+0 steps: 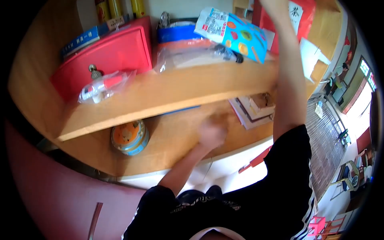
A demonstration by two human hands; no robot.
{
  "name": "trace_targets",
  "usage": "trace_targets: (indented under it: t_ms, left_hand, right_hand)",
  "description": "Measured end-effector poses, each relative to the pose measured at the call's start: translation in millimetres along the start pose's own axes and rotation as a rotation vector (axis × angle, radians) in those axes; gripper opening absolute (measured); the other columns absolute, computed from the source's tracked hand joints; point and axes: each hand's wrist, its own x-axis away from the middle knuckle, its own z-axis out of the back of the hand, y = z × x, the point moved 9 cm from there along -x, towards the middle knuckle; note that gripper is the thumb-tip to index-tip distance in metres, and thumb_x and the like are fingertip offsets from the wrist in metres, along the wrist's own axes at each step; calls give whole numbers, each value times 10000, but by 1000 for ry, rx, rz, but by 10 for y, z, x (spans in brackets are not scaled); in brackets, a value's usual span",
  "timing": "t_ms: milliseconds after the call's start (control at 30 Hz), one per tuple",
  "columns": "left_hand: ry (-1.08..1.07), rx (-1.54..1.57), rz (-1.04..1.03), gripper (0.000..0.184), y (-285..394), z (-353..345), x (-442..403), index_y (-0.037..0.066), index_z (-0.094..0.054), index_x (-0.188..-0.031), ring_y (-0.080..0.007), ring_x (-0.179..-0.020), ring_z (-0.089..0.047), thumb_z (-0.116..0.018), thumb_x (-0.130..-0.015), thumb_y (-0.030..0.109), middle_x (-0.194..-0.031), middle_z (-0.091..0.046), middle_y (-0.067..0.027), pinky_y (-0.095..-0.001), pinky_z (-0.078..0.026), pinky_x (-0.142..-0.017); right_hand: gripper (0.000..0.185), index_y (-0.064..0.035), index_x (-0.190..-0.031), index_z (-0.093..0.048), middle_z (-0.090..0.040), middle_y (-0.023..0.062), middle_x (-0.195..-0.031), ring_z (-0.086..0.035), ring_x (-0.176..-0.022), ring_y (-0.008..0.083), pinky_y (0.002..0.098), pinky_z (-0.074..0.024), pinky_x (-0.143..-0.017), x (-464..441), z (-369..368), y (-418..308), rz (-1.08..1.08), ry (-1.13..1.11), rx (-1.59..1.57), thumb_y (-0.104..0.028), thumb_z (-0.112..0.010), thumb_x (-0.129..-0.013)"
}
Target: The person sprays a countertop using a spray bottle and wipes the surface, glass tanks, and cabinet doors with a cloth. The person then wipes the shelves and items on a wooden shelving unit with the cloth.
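Observation:
My left hand (213,132) is over the lower shelf board, between a round tin with an orange lid (129,136) and a small stack of books or papers (254,110). Motion smears its fingers, so I cannot tell whether it holds anything. Stretched upward, my right arm passes in front of the upper shelf. My right hand (275,5) is cut off by the top edge, near a red bag with a white label (298,18); its fingers are out of sight. Left of that arm, a blue snack pouch with fruit pictures (240,36) leans on the upper shelf.
On the upper shelf (172,86) stand a red box (108,56), a blue book (86,39) and a clear plastic packet (102,86). A blue container (176,34) sits behind plastic wrapping. White torn paper (312,60) hangs at the right. Farther right are a floor mat and chairs.

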Motion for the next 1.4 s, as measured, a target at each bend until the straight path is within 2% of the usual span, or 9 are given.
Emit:
trace_targets:
  t_ms: [100,200,267,667,1033,1133,1233,1300,1400]
  left_hand:
    - [25,-24,142,124,-480,331,271,209,-681,-749,-254,-982,-553,-665,-628,232,-862,-643,-30,-463,-425,-808]
    - [72,-28,216,120,-1081,870,699,184,-707,-760,-255,-939,-594,-686,-643,208,-865,-681,-48,-373,-457,-859]
    - [104,-26,222,116,-1484,1190,938,138,-690,-717,-276,-913,-591,-680,-610,181,-816,-676,-74,-369,-439,-882]
    - [-200,-115,-106,234,921,-750,-485,228,-694,-922,-280,-1020,-547,-646,-696,265,-1015,-655,-14,-428,-456,-829]
    - [121,101,-32,82,-317,540,577,104,-629,-692,-286,-841,-566,-658,-615,110,-739,-623,-60,-370,-421,-898]
    - [166,31,7,87,-601,884,991,99,-627,-664,-288,-784,-541,-650,-587,65,-716,-611,-61,-398,-434,-771]
    - [171,-52,-61,89,-290,731,918,111,-607,-640,-289,-820,-548,-652,-578,65,-721,-610,-60,-398,-435,-794]
    - [101,6,-107,105,2,402,665,127,-596,-655,-287,-878,-552,-661,-581,89,-770,-618,-59,-408,-420,-879]
    - [-24,202,-405,117,708,-202,248,143,-586,-673,-258,-912,-557,-665,-598,100,-808,-621,-40,-405,-415,-873]
  right_hand:
    - [134,-3,-922,-649,-646,46,-832,-600,-726,95,195,-458,-649,286,389,-693,-53,23,-416,25,-602,-799]
    - [233,5,-1017,-667,-677,128,-882,-643,-779,207,306,-488,-716,969,1033,-847,-125,53,-242,-62,-641,-795]
    - [229,13,-1004,-654,-672,114,-913,-634,-809,209,301,-481,-727,1214,1016,-1110,2,-229,-41,27,-625,-777]
    - [169,-19,-916,-668,-660,69,-866,-615,-877,209,296,-456,-794,1801,999,-555,-211,-378,281,18,-623,-758]
    - [357,-7,-928,-668,-610,94,-789,-572,-783,187,277,-433,-723,1886,1152,-188,-143,-281,-125,131,-460,-673]
    - [287,-1,-872,-661,-601,71,-807,-566,-806,173,278,-429,-731,1845,1285,82,-258,-307,-289,123,-480,-686]
    - [182,2,-794,-633,-599,55,-808,-553,-798,155,279,-422,-728,1870,1474,144,-6,-253,-37,79,-490,-712]
    - [110,-5,-728,-596,-582,59,-780,-531,-762,146,274,-407,-703,2026,1515,473,-339,-80,-219,21,-490,-730]
    - [110,-11,-714,-592,-563,61,-754,-511,-736,142,256,-387,-690,2035,1510,431,-203,-11,-188,-13,-484,-735]
